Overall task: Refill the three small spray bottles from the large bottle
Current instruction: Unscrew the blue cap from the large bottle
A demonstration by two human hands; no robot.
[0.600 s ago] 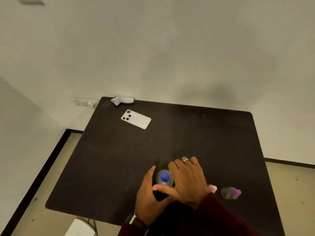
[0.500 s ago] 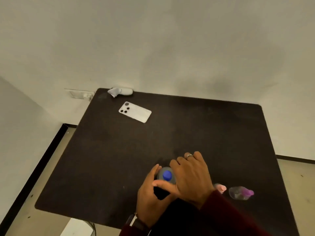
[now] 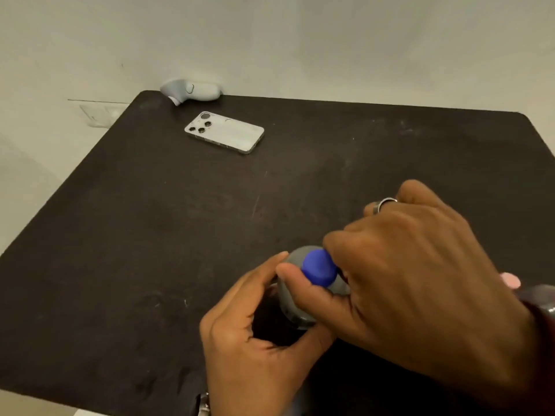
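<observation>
The large bottle [image 3: 295, 298] stands upright on the near part of the black table [image 3: 150, 235], seen from almost straight above, so little shows beyond its grey shoulder and the blue cap [image 3: 319, 268]. The left hand [image 3: 255, 337] curls around the bottle's body from the left and holds it. The right hand [image 3: 414, 283] comes over from the right and pinches the cap between thumb and forefinger.

The step in hand looks like unscrewing the cap so the pouring can begin. To do it well, the left hand should grip the body firmly but low, and not squeeze hard: a thin-walled bottle may push liquid up and out as soon as the cap comes free. The right hand should turn the cap with short twists of the fingers, keeping the bottle pressed down on the table so that it does not tip. Once the cap is off, it is best laid close by, where it will not roll away.

Of the small bottles, only a pink top [image 3: 510, 280] peeks out past the right hand, and something clear and blurred, probably another one, shows at the right edge; the third is not in view. They should be opened and stood within easy reach before the big bottle is lifted.

A white phone [image 3: 225, 132] lies well apart at the far side; pouring should be kept away from it.
</observation>
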